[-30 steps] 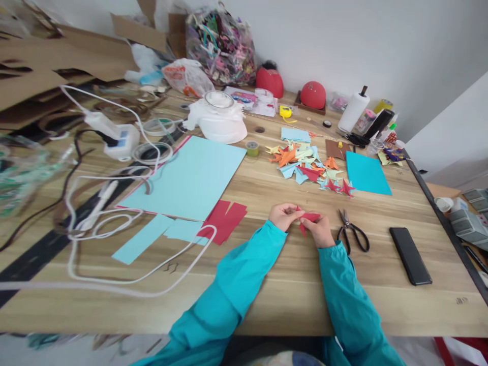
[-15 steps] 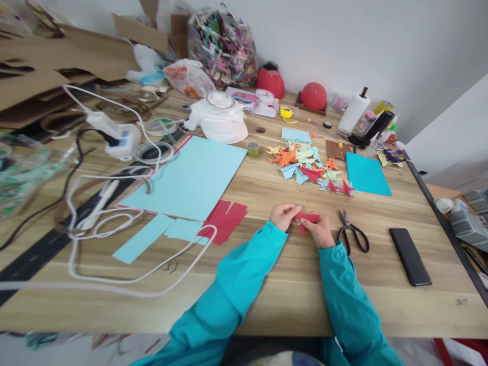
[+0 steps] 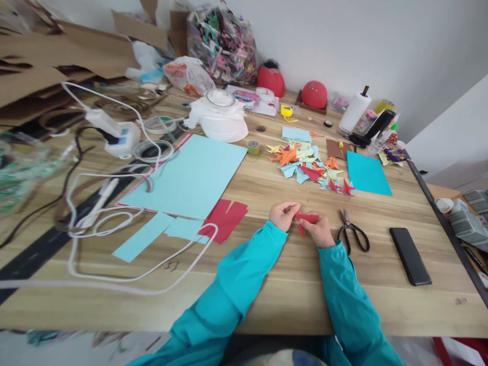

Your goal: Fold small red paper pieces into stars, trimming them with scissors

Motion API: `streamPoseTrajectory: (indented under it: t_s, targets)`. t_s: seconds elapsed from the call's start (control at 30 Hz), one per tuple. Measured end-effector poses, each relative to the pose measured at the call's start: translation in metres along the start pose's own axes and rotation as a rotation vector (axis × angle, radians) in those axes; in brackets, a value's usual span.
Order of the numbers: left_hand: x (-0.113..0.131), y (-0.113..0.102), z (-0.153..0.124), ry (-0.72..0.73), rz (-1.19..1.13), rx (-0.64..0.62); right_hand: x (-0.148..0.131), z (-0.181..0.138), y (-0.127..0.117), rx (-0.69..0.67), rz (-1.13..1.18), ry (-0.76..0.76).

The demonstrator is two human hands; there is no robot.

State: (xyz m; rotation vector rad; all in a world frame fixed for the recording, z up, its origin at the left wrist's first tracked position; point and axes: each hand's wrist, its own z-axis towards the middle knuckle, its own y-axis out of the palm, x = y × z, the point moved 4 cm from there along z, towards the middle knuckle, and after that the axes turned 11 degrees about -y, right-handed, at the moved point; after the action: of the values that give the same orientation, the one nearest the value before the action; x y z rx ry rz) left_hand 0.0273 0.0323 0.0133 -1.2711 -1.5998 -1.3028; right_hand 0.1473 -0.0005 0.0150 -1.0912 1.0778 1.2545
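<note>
A small folded red paper piece [image 3: 307, 219] is held just above the wooden table [image 3: 290, 284], pinched from both sides. My left hand [image 3: 282, 215] grips its left end with closed fingers. My right hand [image 3: 319, 231] closes on its right end and lower point. Both arms wear teal sleeves. Black scissors [image 3: 353, 231] lie just right of my right hand. A pile of several folded paper shapes [image 3: 309, 168] in orange, red, blue and pale green lies beyond my hands.
A black phone [image 3: 410, 255] lies at the right. A large light-blue sheet [image 3: 190, 178], blue strips and red offcuts [image 3: 224, 219] lie to the left, with white cables [image 3: 114, 223] looped over them. A teal sheet [image 3: 366, 174], white bowl [image 3: 219, 119] and clutter line the back.
My hands stay in place, with only small finger shifts on the red paper. The view has barely moved.
</note>
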Motion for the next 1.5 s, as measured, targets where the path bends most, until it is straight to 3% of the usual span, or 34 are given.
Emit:
streamPoseTrajectory:
  t_s: [0.3, 0.53, 1.17, 1.5]
  targets:
    - [-0.002, 0.0, 0.002, -0.033, -0.028, -0.027, -0.002, 0.0, -0.001, 0.003, 0.027, 0.03]
    - [-0.002, 0.004, 0.001, -0.097, -0.071, -0.147, 0.012, 0.002, -0.008, 0.146, 0.242, 0.042]
    - [-0.016, 0.015, -0.003, -0.339, -0.421, -0.417, -0.004, -0.002, 0.001, 0.032, 0.454, 0.118]
    - [-0.017, 0.015, -0.002, -0.416, -0.415, -0.41, -0.001, -0.001, 0.0, 0.046, 0.464, 0.126]
